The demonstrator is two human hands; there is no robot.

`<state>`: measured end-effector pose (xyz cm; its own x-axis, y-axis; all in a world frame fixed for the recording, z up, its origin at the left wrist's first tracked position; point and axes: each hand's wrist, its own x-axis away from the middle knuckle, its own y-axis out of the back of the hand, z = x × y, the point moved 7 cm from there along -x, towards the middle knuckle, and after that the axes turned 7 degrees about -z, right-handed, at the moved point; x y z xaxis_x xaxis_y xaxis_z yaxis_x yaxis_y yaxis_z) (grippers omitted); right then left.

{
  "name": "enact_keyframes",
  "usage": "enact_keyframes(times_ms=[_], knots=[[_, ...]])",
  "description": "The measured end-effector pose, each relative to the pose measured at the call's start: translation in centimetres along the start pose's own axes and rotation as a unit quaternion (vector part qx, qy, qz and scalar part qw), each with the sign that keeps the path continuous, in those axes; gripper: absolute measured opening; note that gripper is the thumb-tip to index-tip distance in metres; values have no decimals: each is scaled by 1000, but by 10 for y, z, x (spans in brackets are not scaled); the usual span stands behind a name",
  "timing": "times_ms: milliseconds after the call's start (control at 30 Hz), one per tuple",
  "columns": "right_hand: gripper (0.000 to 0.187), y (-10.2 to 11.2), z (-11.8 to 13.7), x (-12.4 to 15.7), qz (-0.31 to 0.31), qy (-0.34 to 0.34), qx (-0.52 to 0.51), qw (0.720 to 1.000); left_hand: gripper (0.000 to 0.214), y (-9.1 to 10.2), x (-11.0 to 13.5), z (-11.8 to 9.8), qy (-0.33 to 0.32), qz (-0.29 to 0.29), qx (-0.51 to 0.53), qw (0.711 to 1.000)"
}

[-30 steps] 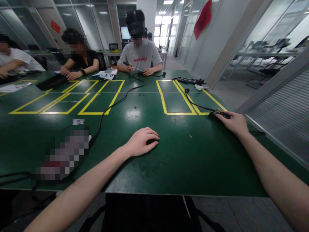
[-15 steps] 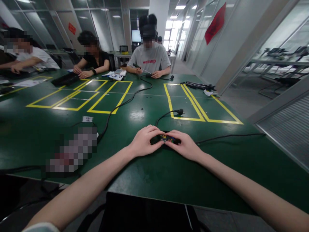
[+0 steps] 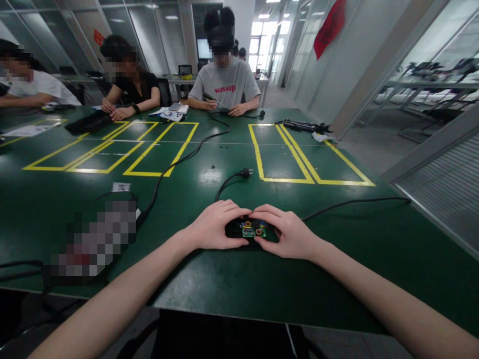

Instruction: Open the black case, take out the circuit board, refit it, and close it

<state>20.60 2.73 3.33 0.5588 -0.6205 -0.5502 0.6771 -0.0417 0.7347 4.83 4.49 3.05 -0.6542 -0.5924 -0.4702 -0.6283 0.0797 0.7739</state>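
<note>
A small green circuit board [image 3: 248,231] with copper-wound coils lies face up between my two hands, low over the table. Around it shows a black casing [image 3: 233,230], looking like the shell of an opened power adapter. My left hand [image 3: 211,225] curls round the left end, thumb near and fingers far. On the right end, my right hand [image 3: 292,233] has its thumb and fingers bent the same way. The fingers hide most of the casing's edges. A black plug [image 3: 245,173] on a short cord lies just beyond my left hand.
Another black cord [image 3: 355,202] runs off right. A pixelated long object [image 3: 97,239] lies left, near a paper tag [image 3: 121,187]. Yellow tape outlines [image 3: 286,180] mark the green table [image 3: 209,284]. A folded black tripod-like thing [image 3: 305,125] lies far right. Several people sit across.
My view has shifted, so the hands appear slightly lower. Thumbs and fingertips have spread apart, uncovering more of the circuit board. The plug has swung left with its cord.
</note>
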Motion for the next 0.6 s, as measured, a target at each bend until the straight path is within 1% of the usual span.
enact_keyframes(times_ms=[100,200,267,333,467,600], knots=[[25,6,-6,-3,1,-40,-11,999,46,1,1,6,15,-1,4,1000],[16,6,-15,-4,13,-73,-54,996,44,1,0,7,11,-12,16,1000],[16,4,-19,-4,12,-80,-78,994,45,0,-1,4,3,-21,23,999],[17,3,-22,-4,3,-74,-87,994,40,-1,-2,2,3,-33,28,999],[22,4,-24,-5,-18,-59,-77,995,23,0,-4,0,13,-62,38,997],[23,7,-23,-6,-14,-49,-65,997,20,3,-5,0,15,-74,23,997]])
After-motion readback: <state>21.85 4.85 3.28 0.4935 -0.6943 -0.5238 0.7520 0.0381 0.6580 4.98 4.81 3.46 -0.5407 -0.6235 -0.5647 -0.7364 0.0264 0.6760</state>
